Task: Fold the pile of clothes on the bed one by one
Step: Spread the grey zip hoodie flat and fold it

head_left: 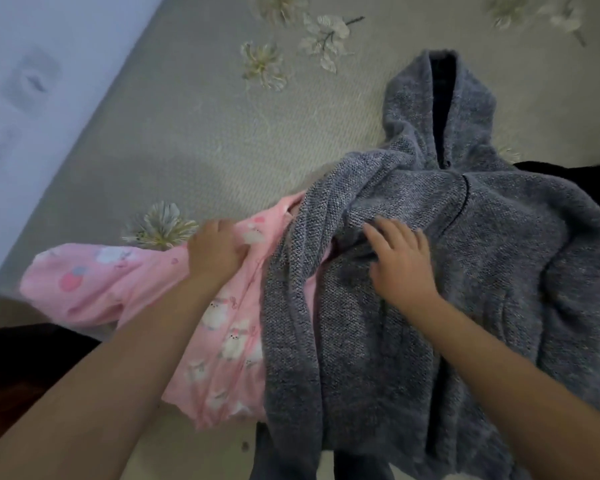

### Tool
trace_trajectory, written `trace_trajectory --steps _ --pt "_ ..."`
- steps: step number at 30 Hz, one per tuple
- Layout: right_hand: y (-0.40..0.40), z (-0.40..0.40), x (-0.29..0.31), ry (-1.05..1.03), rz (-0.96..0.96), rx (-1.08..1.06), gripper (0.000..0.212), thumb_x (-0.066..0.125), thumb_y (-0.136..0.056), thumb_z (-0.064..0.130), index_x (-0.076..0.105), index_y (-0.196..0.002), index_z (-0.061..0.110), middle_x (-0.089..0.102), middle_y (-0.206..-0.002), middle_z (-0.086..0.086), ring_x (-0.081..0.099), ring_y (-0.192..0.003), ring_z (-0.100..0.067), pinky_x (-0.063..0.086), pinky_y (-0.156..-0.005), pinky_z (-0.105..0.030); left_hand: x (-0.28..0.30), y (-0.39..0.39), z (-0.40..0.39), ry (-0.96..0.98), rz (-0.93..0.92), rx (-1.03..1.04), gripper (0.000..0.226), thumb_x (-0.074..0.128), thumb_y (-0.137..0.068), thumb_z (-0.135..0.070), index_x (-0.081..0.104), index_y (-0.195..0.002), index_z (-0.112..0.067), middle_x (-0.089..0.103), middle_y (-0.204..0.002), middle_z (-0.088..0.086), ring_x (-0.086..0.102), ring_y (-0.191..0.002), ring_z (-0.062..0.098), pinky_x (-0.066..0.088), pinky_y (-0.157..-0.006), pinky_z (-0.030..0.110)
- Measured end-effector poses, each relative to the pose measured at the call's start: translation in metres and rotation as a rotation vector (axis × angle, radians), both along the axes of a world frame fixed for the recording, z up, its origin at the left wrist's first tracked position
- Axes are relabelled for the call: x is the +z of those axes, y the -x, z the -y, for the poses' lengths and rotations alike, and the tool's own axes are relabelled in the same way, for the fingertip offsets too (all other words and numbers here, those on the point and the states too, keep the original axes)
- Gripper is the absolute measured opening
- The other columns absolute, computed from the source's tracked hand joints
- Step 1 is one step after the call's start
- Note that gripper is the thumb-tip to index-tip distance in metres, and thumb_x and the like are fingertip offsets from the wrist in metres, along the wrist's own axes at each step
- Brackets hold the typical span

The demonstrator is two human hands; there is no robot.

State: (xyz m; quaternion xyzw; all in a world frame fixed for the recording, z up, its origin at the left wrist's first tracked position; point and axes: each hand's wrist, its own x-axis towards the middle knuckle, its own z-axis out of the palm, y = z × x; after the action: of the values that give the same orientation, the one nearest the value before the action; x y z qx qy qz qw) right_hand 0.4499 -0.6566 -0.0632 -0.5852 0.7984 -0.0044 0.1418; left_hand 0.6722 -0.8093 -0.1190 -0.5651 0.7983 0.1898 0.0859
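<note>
1. Head view: a grey hooded sweater point(465, 271) lies spread on a floral bedspread point(187, 133), hood pointing away, its left sleeve folded across the chest. It partly overlaps a pink printed garment point(136, 289) at its left.
2. The hands are apart. The left hand point(215, 251) curls into the pink fabric, gripping it. The right hand point(399, 261) lies flat on the sweater's folded sleeve, fingers spread.
3. Risk: pulling the pink garment from underneath could drag the sweater and undo its fold unless the right hand presses firmly.
4. A dark garment point(568, 171) at the right edge could snag.
</note>
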Motion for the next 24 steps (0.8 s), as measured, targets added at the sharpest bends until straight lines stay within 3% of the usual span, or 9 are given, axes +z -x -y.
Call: trace_trajectory --steps 2,4,6,9,11,14,18,21,24 --pt "-0.019 0.044 0.004 -0.087 -0.024 0.196 0.073 0.050 -0.086 0.011 0.014 -0.146 0.031 0.000 -0.156 -0.004 -0.004 -0.143 -0.029 -0.006 -0.111 -0.054 -0.015 -0.003 0.009 -0.056 0.088 -0.031 0.047 0.052 -0.089 -0.038 0.046 -0.122 -0.005 0.053 -0.121 0.019 0.049 -0.113 0.034 0.038 -0.091 0.041" --pt "-0.031 0.082 0.003 -0.204 -0.094 0.351 0.069 0.046 -0.089 0.017 0.010 -0.145 0.036 -0.010 -0.156 -0.001 -0.014 -0.141 -0.031 -0.012 -0.108 -0.058 -0.024 -0.004 0.015 -0.093 0.033 -0.043 0.042 0.046 -0.092 -0.037 0.048 -0.123 -0.009 0.057 -0.119 0.018 0.053 -0.109 0.033 0.040 -0.089 0.039" --pt "-0.036 0.110 0.003 -0.324 -0.215 0.457 0.055 0.042 -0.093 0.021 0.023 -0.143 0.032 0.007 -0.156 -0.001 -0.008 -0.143 -0.029 -0.014 -0.106 -0.060 -0.021 -0.003 0.020 -0.126 -0.152 0.021 0.037 0.045 -0.094 -0.032 0.055 -0.118 -0.006 0.060 -0.115 0.020 0.055 -0.106 0.034 0.041 -0.083 0.036" --pt "-0.031 0.123 0.014 -0.371 -0.289 0.450 0.042 0.041 -0.093 0.021 0.041 -0.134 0.029 0.044 -0.140 0.003 0.021 -0.139 -0.022 -0.016 -0.106 -0.058 0.000 -0.001 0.038 -0.101 -0.350 0.166 0.031 0.050 -0.093 -0.024 0.062 -0.101 0.003 0.062 -0.103 0.027 0.056 -0.098 0.037 0.037 -0.073 0.034" --pt "-0.018 0.120 0.028 -0.348 -0.286 0.378 0.044 0.040 -0.092 0.019 0.041 -0.134 0.032 0.044 -0.140 0.007 0.028 -0.136 -0.022 -0.017 -0.106 -0.058 0.024 0.003 0.066 -0.028 -0.427 0.288 0.029 0.051 -0.093 -0.020 0.062 -0.098 0.006 0.061 -0.100 0.029 0.056 -0.095 0.039 0.030 -0.069 0.033" --pt "0.007 0.118 0.052 -0.330 -0.307 0.225 0.047 0.043 -0.089 0.018 0.039 -0.133 0.033 0.051 -0.131 0.005 0.035 -0.131 -0.022 -0.012 -0.108 -0.059 0.081 0.014 0.122 0.169 -0.497 0.541 0.033 0.047 -0.094 -0.020 0.056 -0.110 0.007 0.057 -0.116 0.028 0.052 -0.107 0.038 0.028 -0.081 0.034" --pt "0.012 0.130 0.072 -0.253 -0.318 0.076 0.040 0.036 -0.090 0.014 0.045 -0.126 0.030 0.054 -0.125 0.005 0.038 -0.127 -0.021 -0.011 -0.108 -0.059 0.168 0.038 0.182 0.472 -0.680 0.578 0.029 0.044 -0.094 -0.017 0.052 -0.108 0.006 0.055 -0.116 0.024 0.050 -0.109 0.035 0.027 -0.082 0.032" --pt "0.003 0.139 0.069 -0.200 -0.278 0.035 0.041 0.036 -0.091 0.017 0.042 -0.130 0.030 0.052 -0.128 0.004 0.036 -0.128 -0.019 -0.008 -0.110 -0.059 0.202 0.050 0.197 0.591 -0.524 0.445 0.040 0.044 -0.093 -0.020 0.043 -0.125 0.003 0.048 -0.122 0.024 0.045 -0.113 0.035 0.029 -0.088 0.037" --pt "-0.006 0.145 0.057 -0.103 -0.164 -0.011 0.048 0.037 -0.094 0.023 0.028 -0.140 0.030 0.037 -0.142 0.004 0.025 -0.135 -0.018 0.002 -0.112 -0.054 0.179 0.055 0.172 0.493 -0.224 0.121 0.049 0.047 -0.090 -0.024 0.035 -0.133 -0.005 0.041 -0.125 0.021 0.040 -0.114 0.033 0.029 -0.091 0.039"
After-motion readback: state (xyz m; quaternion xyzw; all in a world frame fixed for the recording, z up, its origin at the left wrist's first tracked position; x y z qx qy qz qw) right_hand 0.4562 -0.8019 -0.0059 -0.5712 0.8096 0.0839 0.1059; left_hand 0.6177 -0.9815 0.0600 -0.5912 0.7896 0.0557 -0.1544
